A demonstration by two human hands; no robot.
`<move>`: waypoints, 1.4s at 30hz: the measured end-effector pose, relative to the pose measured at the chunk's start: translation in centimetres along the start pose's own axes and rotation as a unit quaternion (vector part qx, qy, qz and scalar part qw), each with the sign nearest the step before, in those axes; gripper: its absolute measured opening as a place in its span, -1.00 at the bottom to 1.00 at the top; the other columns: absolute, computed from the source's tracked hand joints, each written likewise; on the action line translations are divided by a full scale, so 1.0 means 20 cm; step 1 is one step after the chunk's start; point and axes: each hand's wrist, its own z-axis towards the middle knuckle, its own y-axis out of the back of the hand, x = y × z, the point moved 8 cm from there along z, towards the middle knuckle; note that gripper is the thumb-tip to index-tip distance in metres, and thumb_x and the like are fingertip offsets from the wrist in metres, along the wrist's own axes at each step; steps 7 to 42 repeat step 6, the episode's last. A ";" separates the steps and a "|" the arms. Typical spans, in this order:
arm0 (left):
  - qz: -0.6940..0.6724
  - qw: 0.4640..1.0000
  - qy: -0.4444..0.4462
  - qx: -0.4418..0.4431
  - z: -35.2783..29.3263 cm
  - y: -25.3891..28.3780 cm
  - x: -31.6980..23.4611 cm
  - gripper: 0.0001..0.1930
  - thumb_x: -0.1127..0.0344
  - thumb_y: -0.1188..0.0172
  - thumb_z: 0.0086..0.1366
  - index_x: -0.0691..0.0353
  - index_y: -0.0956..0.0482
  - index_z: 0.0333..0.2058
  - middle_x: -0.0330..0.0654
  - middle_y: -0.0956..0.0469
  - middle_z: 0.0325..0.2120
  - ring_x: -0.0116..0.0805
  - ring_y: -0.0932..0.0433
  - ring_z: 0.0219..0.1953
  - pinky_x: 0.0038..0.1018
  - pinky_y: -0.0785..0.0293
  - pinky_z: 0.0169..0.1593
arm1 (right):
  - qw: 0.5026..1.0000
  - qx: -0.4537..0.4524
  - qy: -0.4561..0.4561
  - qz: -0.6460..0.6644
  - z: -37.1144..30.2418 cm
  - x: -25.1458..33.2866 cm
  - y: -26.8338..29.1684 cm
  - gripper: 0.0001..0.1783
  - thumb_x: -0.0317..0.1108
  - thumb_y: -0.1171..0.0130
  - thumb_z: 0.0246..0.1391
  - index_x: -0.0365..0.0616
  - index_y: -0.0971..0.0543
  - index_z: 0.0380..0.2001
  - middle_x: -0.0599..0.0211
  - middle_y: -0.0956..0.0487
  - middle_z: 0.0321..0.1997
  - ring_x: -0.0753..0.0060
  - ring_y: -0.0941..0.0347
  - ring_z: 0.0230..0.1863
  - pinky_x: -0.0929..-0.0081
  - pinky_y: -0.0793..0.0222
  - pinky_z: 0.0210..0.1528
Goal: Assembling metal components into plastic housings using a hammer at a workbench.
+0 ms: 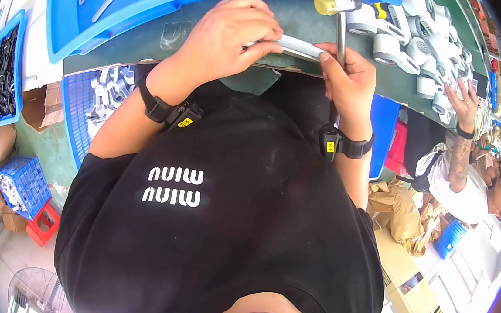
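Observation:
Above the near edge of the bench, a long, slim light-grey plastic piece (pixel 301 47) is held level between my two hands. My left hand (pixel 237 31) pinches its left end with thumb and fingers. My right hand (pixel 351 84) grips the right end between thumb and forefinger. A mallet (pixel 340 34) with a yellow-tipped head and metal shaft runs upright through my right hand, its dark grip showing below the palm. How the other fingers wrap the shaft is partly hidden.
A blue tray (pixel 156 9) with flat grey strips lies ahead on the green bench (pixel 277 16). Grey round-headed housings (pixel 417 52) pile up at the right. Black parts fill a bin (pixel 1 72) at far left. A co-worker's arm (pixel 466 112) reaches in at right.

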 end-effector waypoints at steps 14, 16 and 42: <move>0.018 0.999 -0.004 0.037 0.02 -0.01 -0.01 -0.82 0.39 -0.53 0.17 0.25 -0.76 -0.26 -0.19 -0.76 -0.23 -0.09 -0.68 -0.06 -0.26 -0.58 0.05 | 0.988 -0.049 0.083 -0.119 -0.01 0.01 0.02 -0.64 -0.35 -0.37 0.27 -0.09 -0.76 0.11 0.71 -0.41 -0.57 0.79 -0.22 -0.46 0.58 -0.24 -0.40; 0.018 0.999 -0.004 0.037 0.02 -0.01 -0.01 -0.82 0.39 -0.53 0.17 0.25 -0.76 -0.26 -0.19 -0.76 -0.23 -0.09 -0.68 -0.06 -0.26 -0.58 0.05 | 0.988 -0.049 0.083 -0.119 -0.01 0.01 0.02 -0.64 -0.35 -0.37 0.27 -0.09 -0.76 0.11 0.71 -0.41 -0.57 0.79 -0.22 -0.46 0.58 -0.24 -0.40; 0.018 0.999 -0.004 0.037 0.02 -0.01 -0.01 -0.82 0.39 -0.53 0.17 0.25 -0.76 -0.26 -0.19 -0.76 -0.23 -0.09 -0.68 -0.06 -0.26 -0.58 0.05 | 0.988 -0.049 0.083 -0.119 -0.01 0.01 0.02 -0.64 -0.35 -0.37 0.27 -0.09 -0.76 0.11 0.71 -0.41 -0.57 0.79 -0.22 -0.46 0.58 -0.24 -0.40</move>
